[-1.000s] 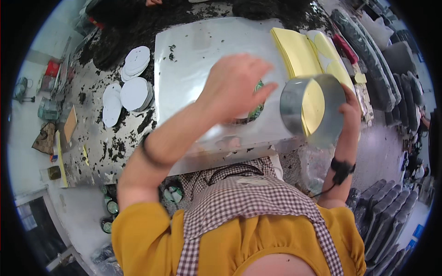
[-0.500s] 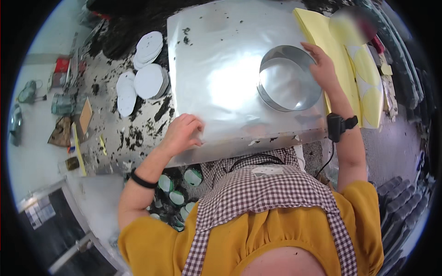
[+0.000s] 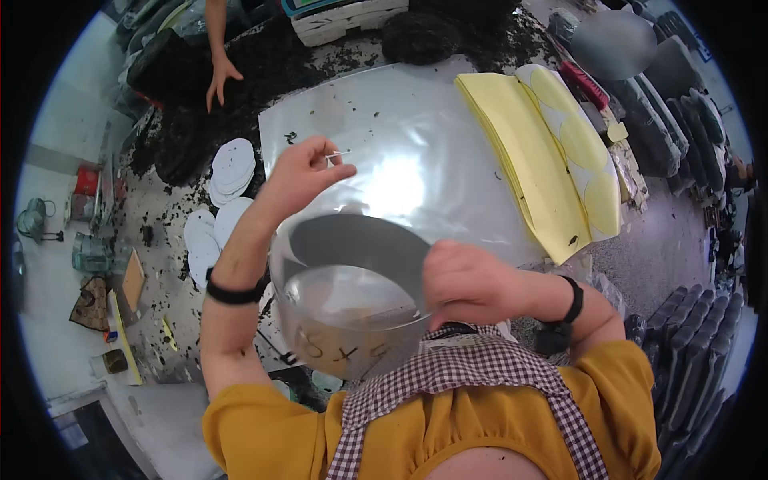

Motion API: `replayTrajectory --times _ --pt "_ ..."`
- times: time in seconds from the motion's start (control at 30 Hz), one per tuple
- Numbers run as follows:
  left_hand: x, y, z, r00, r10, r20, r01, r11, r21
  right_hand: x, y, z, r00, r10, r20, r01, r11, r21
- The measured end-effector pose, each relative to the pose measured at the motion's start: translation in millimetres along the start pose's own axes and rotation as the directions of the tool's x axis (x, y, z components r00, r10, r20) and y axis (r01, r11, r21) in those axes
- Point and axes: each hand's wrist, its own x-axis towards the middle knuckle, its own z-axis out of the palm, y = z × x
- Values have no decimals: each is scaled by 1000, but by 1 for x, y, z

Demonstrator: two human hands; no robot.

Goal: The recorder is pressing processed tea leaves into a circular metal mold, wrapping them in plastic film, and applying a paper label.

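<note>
My right hand (image 3: pixel 470 282) grips the rim of a wide round metal ring (image 3: pixel 360 234), tilted and raised in front of my apron. Dark marks show on its outer wall. My left hand (image 3: pixel 302 178) is held over a large stack of clear, shiny plastic sheets (image 3: pixel 456 188), fingers curled and thumb stretched out. A thin whitish sliver sticks out from its fingers, too small to name. The ring hides part of the sheets' near edge.
Left of the sheets lie white paper discs (image 3: pixel 234 166). Folded yellow paper (image 3: pixel 520 144) with round stickers (image 3: pixel 564 120) lies to the right. Dark crumbs litter the table. Across it, another person's hand (image 3: pixel 222 76) reaches toward a dark heap (image 3: pixel 172 144); a white box (image 3: pixel 348 20) stands beyond.
My right hand has lifted the metal ring off the sheets and brought it toward me. My left hand has moved from the near edge up over the sheets. Another person's hand has come into view.
</note>
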Motion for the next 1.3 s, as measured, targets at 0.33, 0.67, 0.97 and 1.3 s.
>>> replayTrajectory --times 0.33,0.67,0.97,1.3 --pt "-174 -79 69 672 740 15 -590 523 615 -72 65 73 968 250 -23 -224 821 -525" --pt "-181 -168 30 914 298 -275 -255 950 183 -126 90 -83 930 353 -98 -310 616 -725" --pt "-110 -243 -12 895 346 -280 79 495 865 62 325 -306 942 63 -330 -335 222 -916" --pt "-91 -85 -22 642 546 -538 33 681 732 37 426 -319 923 77 -378 -386 209 -899"
